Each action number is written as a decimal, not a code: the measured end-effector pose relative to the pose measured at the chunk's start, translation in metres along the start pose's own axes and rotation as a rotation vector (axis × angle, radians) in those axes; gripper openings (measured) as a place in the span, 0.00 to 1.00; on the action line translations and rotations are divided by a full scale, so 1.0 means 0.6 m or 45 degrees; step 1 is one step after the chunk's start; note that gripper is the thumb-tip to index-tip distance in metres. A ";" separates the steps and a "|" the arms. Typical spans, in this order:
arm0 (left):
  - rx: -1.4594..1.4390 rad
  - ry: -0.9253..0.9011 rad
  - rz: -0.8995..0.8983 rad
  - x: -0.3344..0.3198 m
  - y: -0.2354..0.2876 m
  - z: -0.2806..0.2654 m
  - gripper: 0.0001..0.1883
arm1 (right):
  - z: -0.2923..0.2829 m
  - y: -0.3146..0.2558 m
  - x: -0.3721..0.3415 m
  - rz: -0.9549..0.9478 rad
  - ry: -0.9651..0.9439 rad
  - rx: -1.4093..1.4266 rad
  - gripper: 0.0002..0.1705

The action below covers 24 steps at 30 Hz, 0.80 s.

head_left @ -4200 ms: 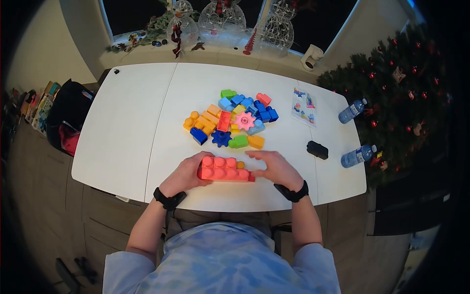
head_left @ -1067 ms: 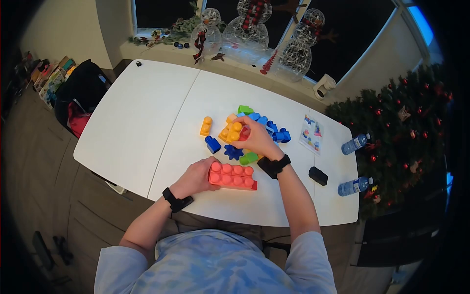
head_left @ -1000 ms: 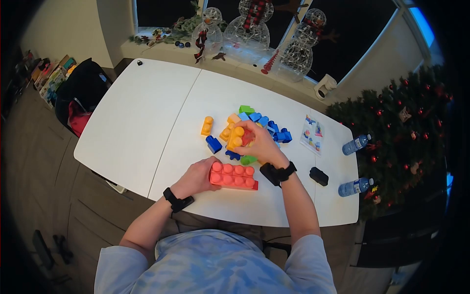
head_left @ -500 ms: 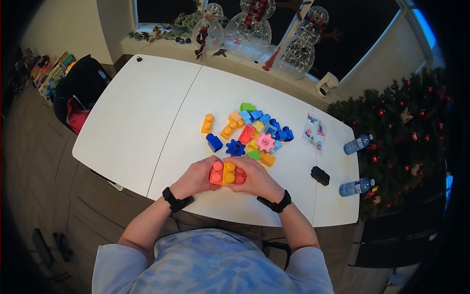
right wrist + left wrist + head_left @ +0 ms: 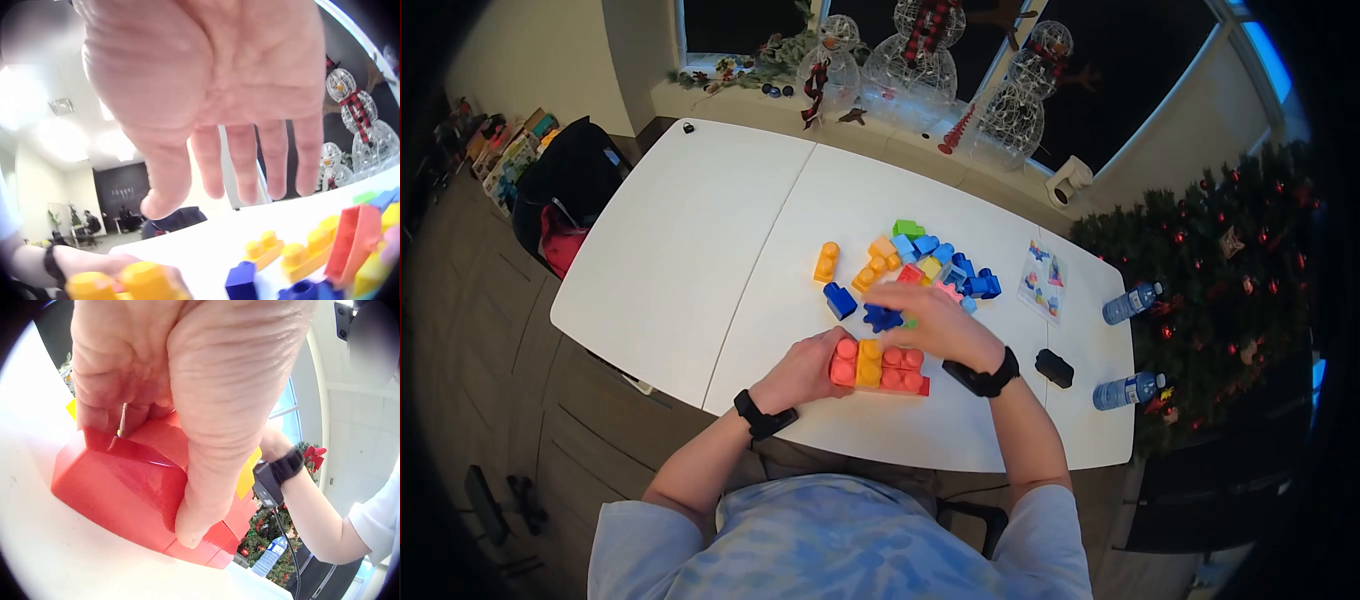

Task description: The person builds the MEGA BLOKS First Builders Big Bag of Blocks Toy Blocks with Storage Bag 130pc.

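The left hand (image 5: 805, 367) grips the left end of a red block assembly (image 5: 903, 370), thumb on one side and fingers curled round the other, holding it at the lower centre of the head view, close to the near edge of the white table (image 5: 650, 260). The right hand (image 5: 940, 322) is open and empty, its fingers straight and a little apart in the right wrist view, above the table between the assembly and the loose pieces. A yellow block (image 5: 868, 363) sits across the top of the assembly, with red studs on both sides of it, and looks pressed in level. The build seems only partly done, judging by how many pieces lie loose: a blue gear (image 5: 882, 318) just beyond the assembly, a dark blue block (image 5: 839, 301) beside it to the left, a two-stud orange block (image 5: 826, 262) apart from the rest, and a green block (image 5: 908, 229) at the far side of the pile. Further right are a picture leaflet (image 5: 1041, 281), a black case (image 5: 1054, 368) and, near the table's right edge, two water bottles (image 5: 1128, 390).
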<state>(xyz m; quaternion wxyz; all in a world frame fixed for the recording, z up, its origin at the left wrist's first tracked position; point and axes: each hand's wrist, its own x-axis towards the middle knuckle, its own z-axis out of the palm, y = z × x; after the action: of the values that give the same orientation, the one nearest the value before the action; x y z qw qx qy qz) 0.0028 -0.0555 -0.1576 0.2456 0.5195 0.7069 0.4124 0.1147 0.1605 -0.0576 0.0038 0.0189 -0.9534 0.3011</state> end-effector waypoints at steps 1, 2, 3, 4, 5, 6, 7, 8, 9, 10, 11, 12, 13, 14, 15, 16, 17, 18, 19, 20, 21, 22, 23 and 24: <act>0.001 -0.015 -0.011 -0.001 -0.001 0.000 0.36 | -0.016 0.008 0.023 0.019 0.089 0.058 0.29; 0.002 -0.012 -0.014 -0.002 0.001 0.000 0.36 | -0.022 0.020 0.046 0.015 0.086 0.059 0.29; 0.009 -0.023 -0.021 -0.001 0.004 -0.003 0.35 | -0.020 0.040 0.073 -0.051 0.127 -0.207 0.26; 0.016 -0.035 -0.028 0.000 0.008 -0.005 0.35 | -0.012 0.058 0.095 -0.116 0.168 -0.474 0.24; 0.018 -0.032 -0.028 0.000 0.009 -0.005 0.35 | 0.002 0.078 0.113 -0.119 0.169 -0.474 0.24; 0.023 -0.032 -0.034 -0.001 0.010 -0.005 0.34 | 0.019 0.099 0.129 -0.160 0.122 -0.590 0.22; 0.027 -0.032 -0.041 0.000 0.010 -0.005 0.34 | 0.032 0.114 0.143 -0.200 0.073 -0.705 0.20; 0.025 -0.032 -0.045 0.000 0.010 -0.004 0.34 | 0.043 0.119 0.153 -0.201 0.070 -0.702 0.20; 0.030 -0.028 -0.039 0.000 0.009 -0.004 0.34 | 0.055 0.125 0.160 -0.170 0.009 -0.812 0.19; 0.034 -0.024 -0.034 -0.001 0.008 -0.003 0.34 | 0.062 0.119 0.165 -0.139 -0.053 -0.921 0.17; 0.031 -0.026 -0.039 -0.002 0.007 -0.002 0.34 | 0.064 0.115 0.168 -0.139 -0.057 -0.915 0.17; 0.039 -0.029 -0.043 -0.001 0.005 -0.001 0.34 | 0.063 0.111 0.170 -0.086 -0.071 -0.921 0.16; 0.047 -0.032 -0.042 0.001 0.005 -0.001 0.34 | 0.058 0.104 0.169 -0.030 -0.081 -0.928 0.16; 0.049 -0.035 -0.036 0.002 0.005 -0.001 0.34 | 0.048 0.097 0.163 -0.025 -0.077 -0.931 0.16; 0.045 -0.026 -0.029 0.002 0.005 -0.001 0.35 | 0.037 0.091 0.153 -0.006 0.066 -0.691 0.16; 0.040 -0.017 -0.022 0.001 0.005 0.000 0.35 | 0.024 0.083 0.141 0.012 0.205 -0.450 0.17; 0.038 -0.021 -0.016 0.001 0.006 0.000 0.35 | 0.009 0.062 0.122 -0.005 0.284 -0.362 0.18; 0.013 -0.008 -0.010 0.000 0.007 0.000 0.34 | -0.006 0.038 0.099 0.004 0.287 -0.365 0.18; -0.014 0.006 -0.004 0.000 0.008 0.000 0.33 | -0.024 0.005 0.073 0.182 0.260 -0.239 0.19; -0.017 0.002 0.000 0.000 0.008 0.000 0.33 | -0.031 -0.011 0.050 0.358 0.231 -0.111 0.21; -0.007 -0.001 -0.015 0.000 0.008 0.000 0.33 | -0.025 -0.005 0.027 0.414 0.253 -0.073 0.21; 0.004 -0.006 -0.031 -0.001 0.008 -0.001 0.33 | -0.020 -0.011 0.010 0.420 0.256 -0.074 0.21; 0.004 -0.012 -0.025 -0.001 0.009 -0.003 0.33 | -0.017 -0.020 -0.007 0.524 0.169 -0.004 0.21; 0.010 -0.007 -0.028 -0.001 0.013 -0.005 0.33 | -0.012 -0.026 -0.023 0.628 0.084 0.066 0.21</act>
<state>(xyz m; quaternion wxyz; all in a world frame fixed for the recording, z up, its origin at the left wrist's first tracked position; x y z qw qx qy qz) 0.0045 -0.0559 -0.1497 0.2499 0.5140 0.7135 0.4053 0.1293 0.1521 -0.0429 -0.0393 -0.2242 -0.9204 0.3178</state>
